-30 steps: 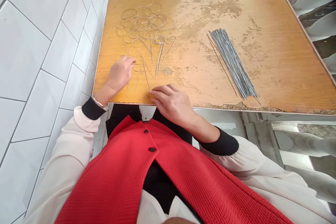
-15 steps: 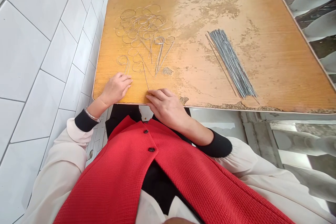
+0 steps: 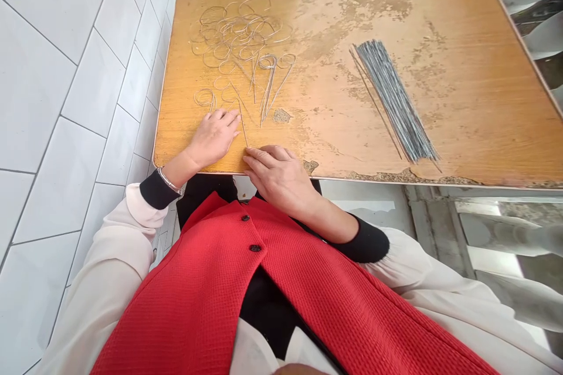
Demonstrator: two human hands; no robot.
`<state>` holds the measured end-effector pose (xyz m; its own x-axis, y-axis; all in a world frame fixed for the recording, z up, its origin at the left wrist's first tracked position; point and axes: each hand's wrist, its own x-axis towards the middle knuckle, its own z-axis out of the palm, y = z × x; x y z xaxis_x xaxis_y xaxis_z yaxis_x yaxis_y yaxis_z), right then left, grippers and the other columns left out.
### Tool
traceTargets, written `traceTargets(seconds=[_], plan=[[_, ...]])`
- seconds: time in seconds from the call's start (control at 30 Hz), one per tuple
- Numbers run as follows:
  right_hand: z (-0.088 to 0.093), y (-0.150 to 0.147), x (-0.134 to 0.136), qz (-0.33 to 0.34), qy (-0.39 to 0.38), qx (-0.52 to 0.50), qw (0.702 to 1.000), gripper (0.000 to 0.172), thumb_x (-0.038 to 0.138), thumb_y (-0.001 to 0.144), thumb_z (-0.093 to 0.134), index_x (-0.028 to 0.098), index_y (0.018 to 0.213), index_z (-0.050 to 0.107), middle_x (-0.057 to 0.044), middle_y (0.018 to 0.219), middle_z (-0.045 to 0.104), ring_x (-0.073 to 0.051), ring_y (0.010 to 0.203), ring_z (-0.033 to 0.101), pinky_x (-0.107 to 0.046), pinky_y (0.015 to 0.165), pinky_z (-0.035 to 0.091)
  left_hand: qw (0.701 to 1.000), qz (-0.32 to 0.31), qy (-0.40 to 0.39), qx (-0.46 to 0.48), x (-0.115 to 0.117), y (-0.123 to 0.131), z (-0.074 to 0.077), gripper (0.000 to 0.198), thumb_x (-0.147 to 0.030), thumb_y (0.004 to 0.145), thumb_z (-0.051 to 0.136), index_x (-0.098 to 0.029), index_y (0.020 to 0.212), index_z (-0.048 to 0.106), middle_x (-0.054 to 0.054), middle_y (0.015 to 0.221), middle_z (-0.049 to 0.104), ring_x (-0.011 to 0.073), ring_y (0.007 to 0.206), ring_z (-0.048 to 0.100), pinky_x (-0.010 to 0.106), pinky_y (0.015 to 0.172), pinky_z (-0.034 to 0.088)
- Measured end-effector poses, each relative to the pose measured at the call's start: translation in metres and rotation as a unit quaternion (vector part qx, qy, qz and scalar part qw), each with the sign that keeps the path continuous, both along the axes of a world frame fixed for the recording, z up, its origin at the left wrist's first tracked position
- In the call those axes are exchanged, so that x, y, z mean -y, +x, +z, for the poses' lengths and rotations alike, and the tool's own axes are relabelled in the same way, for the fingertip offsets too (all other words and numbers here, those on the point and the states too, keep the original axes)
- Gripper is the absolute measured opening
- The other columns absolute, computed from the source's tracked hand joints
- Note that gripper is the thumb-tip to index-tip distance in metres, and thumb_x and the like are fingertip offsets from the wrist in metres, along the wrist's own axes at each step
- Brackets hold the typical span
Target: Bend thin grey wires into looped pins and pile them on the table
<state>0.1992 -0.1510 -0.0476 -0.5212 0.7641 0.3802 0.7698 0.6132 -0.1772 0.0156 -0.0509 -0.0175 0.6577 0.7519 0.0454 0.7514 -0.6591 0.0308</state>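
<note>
Past the white tiles (image 3: 65, 99), our left hand (image 3: 213, 139) lies loosely spread on the worn wooden tabletop (image 3: 352, 99) below the looped wires (image 3: 237, 41), our right hand (image 3: 277, 173) rests with fingers together, touching a straight wire (image 3: 243, 126), and a bundle of straight wires (image 3: 396, 99) lies well right.

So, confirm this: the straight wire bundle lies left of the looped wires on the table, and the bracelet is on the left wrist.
Wrong side: the head view shows the straight wire bundle right of the looped wires on the table. The bracelet is on the left wrist, as stated.
</note>
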Motion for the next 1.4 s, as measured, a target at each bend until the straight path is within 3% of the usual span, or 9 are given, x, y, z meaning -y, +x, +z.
traceTargets(seconds=[0.17,0.33,0.67,0.8,0.97,1.1,1.2,1.4], plan=[[0.003,-0.003,0.004,-0.019,-0.008,0.011,1.000,0.032,0.025,0.104,0.046,0.012,0.118,0.072,-0.016,0.128,0.072,-0.029,0.105,0.060,-0.044,0.087,0.046,0.999,-0.005,-0.002,0.033,-0.001,-0.010,-0.009,0.042,-0.021,0.102,0.042,-0.012,0.140,0.057,0.017,0.149,0.058,0.0299,0.132,0.055,0.047,0.105,0.047],[0.004,-0.005,0.004,-0.020,-0.009,0.004,1.000,0.031,0.025,0.103,0.047,0.013,0.116,0.073,-0.016,0.127,0.072,-0.030,0.104,0.061,-0.045,0.087,0.046,0.999,0.004,-0.018,0.046,0.000,-0.014,-0.010,0.049,-0.020,0.102,0.041,-0.013,0.150,0.045,0.019,0.152,0.054,0.0282,0.137,0.053,0.046,0.110,0.044],[0.005,-0.007,0.007,-0.022,0.008,0.029,0.999,0.030,0.025,0.102,0.051,0.010,0.115,0.072,-0.018,0.126,0.071,-0.030,0.101,0.059,-0.045,0.088,0.048,0.999,0.020,-0.013,0.025,0.000,-0.010,-0.008,0.043,-0.017,0.102,0.040,-0.012,0.142,0.054,0.020,0.150,0.056,0.0306,0.136,0.055,0.050,0.109,0.045],[0.006,-0.005,0.007,-0.018,-0.006,0.018,1.000,0.029,0.025,0.101,0.050,0.011,0.115,0.072,-0.019,0.125,0.070,-0.031,0.103,0.059,-0.045,0.089,0.050,0.998,0.017,-0.008,0.059,-0.002,-0.011,-0.008,0.045,-0.018,0.101,0.042,-0.012,0.144,0.052,0.019,0.150,0.056,0.0288,0.136,0.056,0.048,0.111,0.046],[0.005,0.002,0.002,-0.022,0.015,-0.006,1.000,0.031,0.026,0.102,0.048,0.011,0.112,0.072,-0.019,0.121,0.071,-0.030,0.100,0.060,-0.045,0.086,0.053,0.985,0.025,0.037,0.169,-0.014,-0.036,-0.009,0.044,-0.022,0.104,0.032,-0.017,0.143,0.052,0.015,0.145,0.061,0.0226,0.136,0.057,0.043,0.116,0.045],[0.002,0.004,-0.001,-0.016,-0.003,-0.049,0.999,0.030,0.025,0.101,0.050,0.013,0.118,0.071,-0.019,0.124,0.070,-0.031,0.103,0.061,-0.048,0.089,0.054,0.977,0.053,0.058,0.198,-0.021,-0.053,-0.010,0.042,-0.026,0.106,0.029,-0.019,0.134,0.059,0.012,0.137,0.066,0.0217,0.130,0.061,0.043,0.113,0.048],[0.002,0.002,-0.003,-0.002,-0.017,-0.050,0.999,0.030,0.024,0.101,0.050,0.013,0.118,0.072,-0.019,0.124,0.071,-0.031,0.105,0.062,-0.050,0.091,0.054,0.980,0.057,0.053,0.181,-0.019,-0.049,-0.009,0.041,-0.020,0.103,0.032,-0.016,0.132,0.061,0.014,0.138,0.065,0.0228,0.129,0.062,0.043,0.113,0.049],[0.005,0.000,-0.002,0.008,-0.021,-0.017,1.000,0.029,0.023,0.101,0.051,0.010,0.115,0.072,-0.018,0.127,0.071,-0.031,0.107,0.062,-0.048,0.092,0.055,0.996,0.018,-0.010,0.088,-0.010,-0.017,-0.005,0.038,-0.018,0.101,0.042,-0.013,0.134,0.060,0.018,0.150,0.056,0.0289,0.140,0.053,0.050,0.113,0.046]])
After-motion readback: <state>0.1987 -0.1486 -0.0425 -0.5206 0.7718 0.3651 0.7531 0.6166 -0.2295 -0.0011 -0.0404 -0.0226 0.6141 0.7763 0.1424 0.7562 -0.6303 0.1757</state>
